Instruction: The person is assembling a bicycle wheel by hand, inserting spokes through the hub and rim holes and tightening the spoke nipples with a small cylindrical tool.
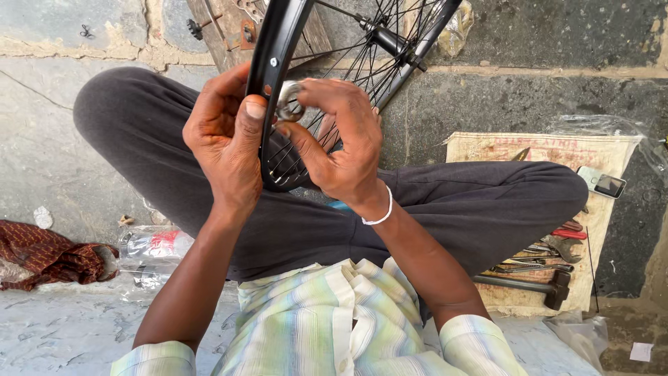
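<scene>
Black wheel rim [273, 76] gripped by left hand [226, 136]; right hand [344, 143] pinching a small metal spoke tool [288, 102] against it. Truing seemingly underway; hammer [532, 285] unused, well right of rim.

Shirt: I see a pale, short-sleeved cotton shirt striped in green, blue and cream, its cuffs ending above the elbows.
Trousers: dark grey cloth trousers, plain and creased at the knees.
Left hand [224, 143]: bare, no ring or band that I can make out.
Right hand [346, 143]: bare, with a thin white bangle [379, 216] round the wrist.
</scene>
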